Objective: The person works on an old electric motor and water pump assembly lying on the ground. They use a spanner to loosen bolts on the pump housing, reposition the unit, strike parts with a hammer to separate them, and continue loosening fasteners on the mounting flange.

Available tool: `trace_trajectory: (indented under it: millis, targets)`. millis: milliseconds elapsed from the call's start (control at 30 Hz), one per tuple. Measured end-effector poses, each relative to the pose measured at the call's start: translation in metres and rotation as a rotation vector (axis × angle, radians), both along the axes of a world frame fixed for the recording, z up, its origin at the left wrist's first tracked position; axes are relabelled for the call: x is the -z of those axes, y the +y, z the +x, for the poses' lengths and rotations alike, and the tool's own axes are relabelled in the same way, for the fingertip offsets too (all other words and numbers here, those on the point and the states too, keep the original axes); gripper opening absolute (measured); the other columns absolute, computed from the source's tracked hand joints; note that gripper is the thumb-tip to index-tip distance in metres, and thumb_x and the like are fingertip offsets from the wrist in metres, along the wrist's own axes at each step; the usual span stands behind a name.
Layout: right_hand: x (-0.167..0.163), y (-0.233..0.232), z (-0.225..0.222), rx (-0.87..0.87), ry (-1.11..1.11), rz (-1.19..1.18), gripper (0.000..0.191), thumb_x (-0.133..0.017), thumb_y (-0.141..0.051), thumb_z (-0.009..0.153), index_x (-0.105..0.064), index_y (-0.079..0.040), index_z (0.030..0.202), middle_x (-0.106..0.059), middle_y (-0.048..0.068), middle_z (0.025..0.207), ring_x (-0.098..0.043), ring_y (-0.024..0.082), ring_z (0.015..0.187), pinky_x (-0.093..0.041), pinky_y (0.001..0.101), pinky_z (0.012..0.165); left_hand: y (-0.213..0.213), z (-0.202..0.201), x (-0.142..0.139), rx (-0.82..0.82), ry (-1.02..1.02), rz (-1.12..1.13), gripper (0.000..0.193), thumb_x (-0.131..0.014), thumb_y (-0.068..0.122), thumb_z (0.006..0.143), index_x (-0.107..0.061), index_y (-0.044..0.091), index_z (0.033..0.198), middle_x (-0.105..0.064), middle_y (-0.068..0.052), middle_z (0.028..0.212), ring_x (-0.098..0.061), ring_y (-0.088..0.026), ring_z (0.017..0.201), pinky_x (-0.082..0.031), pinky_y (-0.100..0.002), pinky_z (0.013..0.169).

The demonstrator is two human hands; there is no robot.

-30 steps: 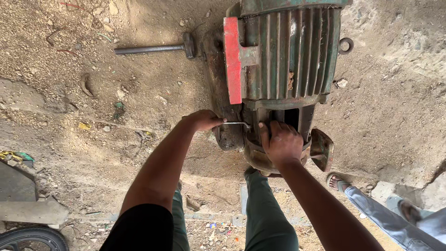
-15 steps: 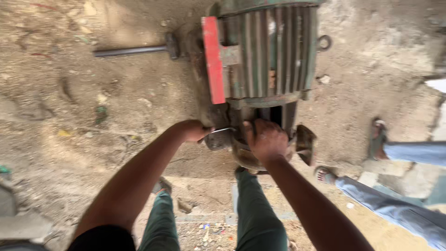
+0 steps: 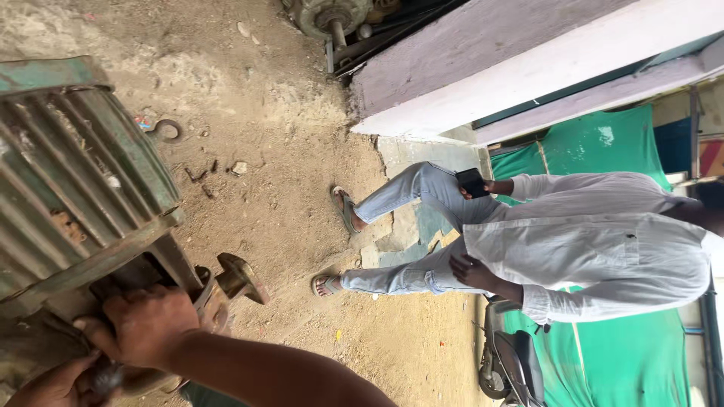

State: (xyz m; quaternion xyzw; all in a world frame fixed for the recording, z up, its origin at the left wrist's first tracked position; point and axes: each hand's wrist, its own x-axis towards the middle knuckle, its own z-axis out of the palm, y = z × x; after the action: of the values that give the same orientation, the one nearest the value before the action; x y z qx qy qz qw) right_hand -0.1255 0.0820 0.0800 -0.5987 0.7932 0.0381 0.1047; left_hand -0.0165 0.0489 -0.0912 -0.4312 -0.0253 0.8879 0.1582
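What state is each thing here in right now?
Motor: rusty, green paint worn, sitting on dirt ground.
Right hand: gripping the motor's lower end.
Left hand: at the bottom edge, closed on a dark part; partly cut off.
Eye bolt: lying loose on the dirt.
Bystander: standing, holding a dark phone.
Scooter: parked by the green sheet.

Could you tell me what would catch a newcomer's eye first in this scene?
Probably the big green ribbed motor at the left, with the right hand and left hand gripping its lower end. Next, a person in a white shirt at the right on the sandy ground, holding a dark phone.
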Motion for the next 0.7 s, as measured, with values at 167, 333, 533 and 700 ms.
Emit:
trace_trajectory:
  millis: [167,333,533,700]
  targets:
    - [0.018,-0.009,-0.013,-0.041,-0.029,0.130,0.056,-0.042,-0.057,0.106,-0.071,-0.009,0.104,-0.075,0.017,0.092,-0.073,0.032,0.086,-0.058,0.0447,0.069,0.022,0.021,-0.005,-0.468,0.236,-0.156,0.025,-0.057,0.035,0.101,-0.065,0.012,0.106,-0.066,-0.003,0.084,-0.064,-0.015,0.075,-0.051,-0.033,0.066]
    - [0.032,-0.029,-0.011,0.068,0.113,0.512,0.058,-0.030,-0.064,0.102,-0.062,-0.015,0.105,-0.066,0.010,0.070,-0.066,0.027,0.061,-0.055,0.0439,0.054,-0.002,0.082,-0.031,-0.394,0.265,-0.310,0.030,-0.057,0.027,0.103,-0.068,-0.002,0.102,-0.075,-0.013,0.086,-0.074,-0.024,0.073,-0.060,-0.037,0.064]
    - [0.030,-0.030,-0.007,-0.189,0.182,-0.133,0.030,-0.057,-0.042,0.092,-0.068,-0.014,0.088,-0.072,0.009,0.074,-0.071,0.026,0.067,-0.056,0.0409,0.053,-0.021,0.103,-0.045,-0.406,0.170,-0.176,0.022,-0.058,0.020,0.105,-0.069,0.001,0.101,-0.071,-0.009,0.079,-0.069,-0.019,0.069,-0.061,-0.035,0.066]
    - [0.026,-0.025,-0.011,-0.157,0.134,-0.047,0.029,-0.060,-0.039,0.091,-0.069,-0.012,0.090,-0.072,0.010,0.076,-0.072,0.026,0.067,-0.057,0.0396,0.053,-0.022,0.038,-0.073,-0.654,0.207,-0.220,0.024,-0.053,0.017,0.108,-0.065,-0.003,0.108,-0.072,-0.012,0.088,-0.073,-0.024,0.079,-0.065,-0.037,0.075]
